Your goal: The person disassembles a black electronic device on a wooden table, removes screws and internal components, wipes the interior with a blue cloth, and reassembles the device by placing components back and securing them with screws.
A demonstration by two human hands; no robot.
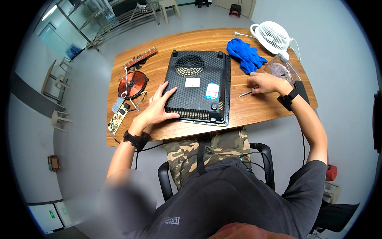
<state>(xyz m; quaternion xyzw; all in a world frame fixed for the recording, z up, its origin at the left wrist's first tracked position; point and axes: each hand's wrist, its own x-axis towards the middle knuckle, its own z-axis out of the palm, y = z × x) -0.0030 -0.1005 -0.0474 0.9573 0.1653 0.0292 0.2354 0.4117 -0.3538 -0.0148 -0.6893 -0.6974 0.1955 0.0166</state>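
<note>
Resting an open, spread left hand point(159, 106) on the casing's point(190, 89) left edge, mid-table point(254, 113); pinching a thin tool point(245, 94) right of casing in curled right hand point(262, 83). Probably partway, with coil point(137, 81) and board point(117, 119) out left of casing; cannot tell what remains.

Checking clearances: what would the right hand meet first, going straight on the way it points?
The right hand would probably meet the black casing, though the hand's height is unclear.

- We see a white fan point(272, 36) on the wooden table point(187, 40)
- a crumpled blue cloth point(244, 55) near it
- a beige stool point(168, 3) beside a metal rack point(119, 26)
</note>
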